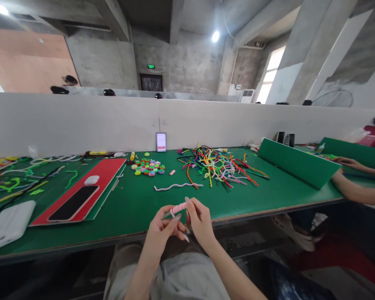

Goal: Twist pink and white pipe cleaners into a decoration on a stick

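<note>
Between my two hands is a pink pipe cleaner (179,207) wound into a tight coil, held just over the table's front edge. My left hand (164,227) has closed fingers on the coil's left end. The thumb and forefinger of my right hand (198,216) pinch its right end. Something thin and pale sticks out below the left fingers; I cannot make out what it is. Beyond my hands a pale lilac pipe cleaner (178,185) lies wavy on the table, with a short pink coil (172,172) behind it.
A tangled heap of coloured pipe cleaners (218,164) and a cluster of small coloured coiled pieces (148,166) lie farther back. A phone (161,142) leans against the white partition (112,121). At left are a red board (103,177) and a white power bank (11,225). A green folded board (296,162) stands right, near a co-worker's arm (359,191).
</note>
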`<state>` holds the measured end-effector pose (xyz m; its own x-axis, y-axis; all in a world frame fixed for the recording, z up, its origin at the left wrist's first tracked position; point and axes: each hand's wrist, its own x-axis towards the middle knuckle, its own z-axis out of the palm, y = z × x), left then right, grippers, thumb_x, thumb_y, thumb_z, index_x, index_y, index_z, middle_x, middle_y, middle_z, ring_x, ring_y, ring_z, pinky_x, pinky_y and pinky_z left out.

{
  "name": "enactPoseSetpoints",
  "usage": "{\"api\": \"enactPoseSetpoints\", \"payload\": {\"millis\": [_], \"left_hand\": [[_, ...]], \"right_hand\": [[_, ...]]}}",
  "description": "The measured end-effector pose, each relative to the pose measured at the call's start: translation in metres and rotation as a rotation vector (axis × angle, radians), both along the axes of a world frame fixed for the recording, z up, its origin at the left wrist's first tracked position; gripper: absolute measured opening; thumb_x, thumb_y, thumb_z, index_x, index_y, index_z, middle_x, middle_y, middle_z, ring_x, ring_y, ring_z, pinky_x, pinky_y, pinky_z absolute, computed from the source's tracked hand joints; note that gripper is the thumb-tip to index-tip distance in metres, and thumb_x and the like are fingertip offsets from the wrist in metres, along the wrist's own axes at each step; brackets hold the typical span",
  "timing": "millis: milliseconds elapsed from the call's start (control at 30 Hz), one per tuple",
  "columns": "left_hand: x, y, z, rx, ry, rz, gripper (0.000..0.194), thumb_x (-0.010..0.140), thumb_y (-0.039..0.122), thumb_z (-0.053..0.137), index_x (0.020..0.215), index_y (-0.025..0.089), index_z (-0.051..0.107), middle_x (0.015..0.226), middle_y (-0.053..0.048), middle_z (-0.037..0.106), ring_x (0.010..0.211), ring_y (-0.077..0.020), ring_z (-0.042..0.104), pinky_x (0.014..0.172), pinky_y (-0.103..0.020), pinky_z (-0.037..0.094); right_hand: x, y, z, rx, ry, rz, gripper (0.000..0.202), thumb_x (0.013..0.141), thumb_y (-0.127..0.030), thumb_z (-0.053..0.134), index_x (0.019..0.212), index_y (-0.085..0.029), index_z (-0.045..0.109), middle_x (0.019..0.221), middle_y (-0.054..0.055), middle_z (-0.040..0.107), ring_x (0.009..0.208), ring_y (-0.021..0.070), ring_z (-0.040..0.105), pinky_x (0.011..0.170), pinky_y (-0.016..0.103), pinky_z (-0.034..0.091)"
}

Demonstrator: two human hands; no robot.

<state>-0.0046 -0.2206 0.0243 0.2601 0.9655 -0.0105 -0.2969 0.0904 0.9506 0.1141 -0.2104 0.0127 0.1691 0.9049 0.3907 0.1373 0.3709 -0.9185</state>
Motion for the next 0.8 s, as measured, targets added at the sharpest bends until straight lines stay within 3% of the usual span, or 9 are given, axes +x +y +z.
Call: {"api": "enactPoseSetpoints", "payload": {"millis": [167, 467, 800], "left_hand": [[0.0, -0.001, 0.001, 0.082, 0.104, 0.051, 0.037, 0.069, 0.036, 0.061, 0.095, 0.015, 0.045, 0.056, 0.001, 0.063, 0.045, -0.0129, 0.058, 0.05, -0.024, 0.048], [-0.01, 0.001, -0.004, 0.225, 0.407, 0.069, 0.029, 0.077, 0.037, 0.049, 0.099, 0.017, 0.045, 0.065, -0.002, 0.065, 0.056, -0.016, 0.062, 0.06, -0.026, 0.047], [0.0, -0.004, 0.003, 0.071, 0.159, 0.07, 0.035, 0.068, 0.037, 0.06, 0.092, 0.015, 0.047, 0.059, 0.001, 0.062, 0.037, -0.0094, 0.051, 0.042, -0.021, 0.041]], "right_hand": [[0.0, -0.002, 0.001, -0.014, 0.027, 0.025, 0.035, 0.086, -0.041, 0.037, 0.057, -0.019, 0.038, 0.04, -0.009, 0.031, 0.034, 0.0059, 0.03, 0.036, 0.018, 0.026], [0.008, -0.012, 0.003, 0.094, -0.328, -0.094, 0.028, 0.087, -0.031, 0.035, 0.066, -0.017, 0.047, 0.048, -0.006, 0.035, 0.044, 0.007, 0.034, 0.047, 0.019, 0.028], [0.008, -0.013, 0.009, 0.097, -0.426, -0.143, 0.029, 0.088, -0.029, 0.033, 0.066, -0.017, 0.048, 0.049, -0.006, 0.036, 0.045, 0.0069, 0.033, 0.046, 0.018, 0.026]]}}
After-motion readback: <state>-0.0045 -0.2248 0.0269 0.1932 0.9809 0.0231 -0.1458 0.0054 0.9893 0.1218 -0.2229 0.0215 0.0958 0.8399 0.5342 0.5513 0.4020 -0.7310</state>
